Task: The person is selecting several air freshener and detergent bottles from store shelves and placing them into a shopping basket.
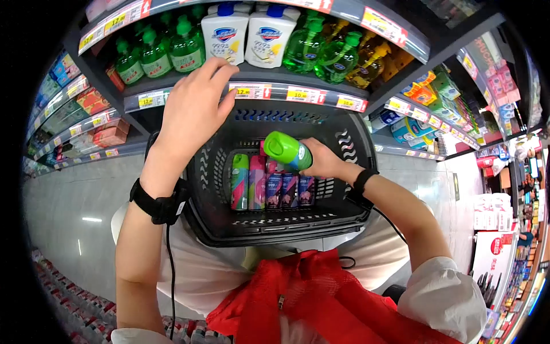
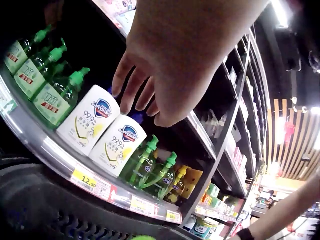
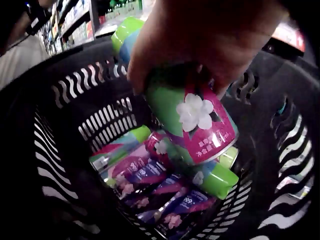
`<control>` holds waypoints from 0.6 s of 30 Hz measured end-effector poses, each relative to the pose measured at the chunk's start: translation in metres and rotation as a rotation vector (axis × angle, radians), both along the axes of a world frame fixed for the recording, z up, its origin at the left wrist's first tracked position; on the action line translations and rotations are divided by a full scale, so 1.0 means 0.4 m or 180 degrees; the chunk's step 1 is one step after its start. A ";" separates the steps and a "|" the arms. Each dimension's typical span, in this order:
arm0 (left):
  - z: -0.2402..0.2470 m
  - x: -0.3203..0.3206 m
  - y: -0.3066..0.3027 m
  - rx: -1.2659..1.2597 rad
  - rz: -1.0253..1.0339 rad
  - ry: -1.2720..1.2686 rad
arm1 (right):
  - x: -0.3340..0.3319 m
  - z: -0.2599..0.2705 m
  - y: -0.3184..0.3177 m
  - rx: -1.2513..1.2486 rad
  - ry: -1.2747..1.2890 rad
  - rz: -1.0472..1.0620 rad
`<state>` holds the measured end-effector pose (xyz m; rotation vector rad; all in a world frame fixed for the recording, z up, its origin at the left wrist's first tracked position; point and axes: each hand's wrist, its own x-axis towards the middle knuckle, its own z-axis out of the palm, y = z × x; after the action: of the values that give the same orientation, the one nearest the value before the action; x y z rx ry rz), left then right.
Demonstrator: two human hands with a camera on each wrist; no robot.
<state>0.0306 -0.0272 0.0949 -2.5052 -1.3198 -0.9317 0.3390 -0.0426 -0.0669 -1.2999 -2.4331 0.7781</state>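
My right hand (image 1: 322,159) grips a green-capped spray can (image 1: 282,150) above the black basket (image 1: 197,221); in the right wrist view the hand (image 3: 200,45) is wrapped round the can (image 3: 195,117), whose pink base with a white flower faces down. Several cans (image 1: 274,189) with green, pink and purple labels lie in the basket beneath. My left hand (image 1: 197,103) is raised in front of the shelf, beside the white soap bottles (image 1: 225,37). In the left wrist view the hand's (image 2: 170,60) fingers are relaxed and hold nothing, close above the white bottles (image 2: 89,120).
Green pump bottles (image 1: 186,49) stand left of the white ones, with more green bottles (image 1: 303,46) and yellow ones (image 1: 366,66) to the right. The shelf's price edge (image 1: 252,92) runs just beyond the basket. More stocked shelves (image 1: 441,109) flank both sides.
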 end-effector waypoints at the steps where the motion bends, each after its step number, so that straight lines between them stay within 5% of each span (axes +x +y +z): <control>1: -0.001 -0.009 0.003 0.0010 0.0046 -0.0029 | -0.001 -0.041 0.004 -0.0163 -0.0125 0.0035; 8: 0.000 -0.019 0.009 -0.0201 0.0130 0.0107 | -0.065 -0.160 -0.005 -0.0748 -0.1264 0.0044; 18: 0.002 0.014 0.015 -0.0516 -0.0036 0.0178 | -0.109 -0.247 -0.030 -0.0255 -0.2199 0.0400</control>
<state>0.0363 -0.0212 0.0955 -2.6395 -1.4183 -0.7797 0.2954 -0.0546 -0.1658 -1.6725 -3.0593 0.5090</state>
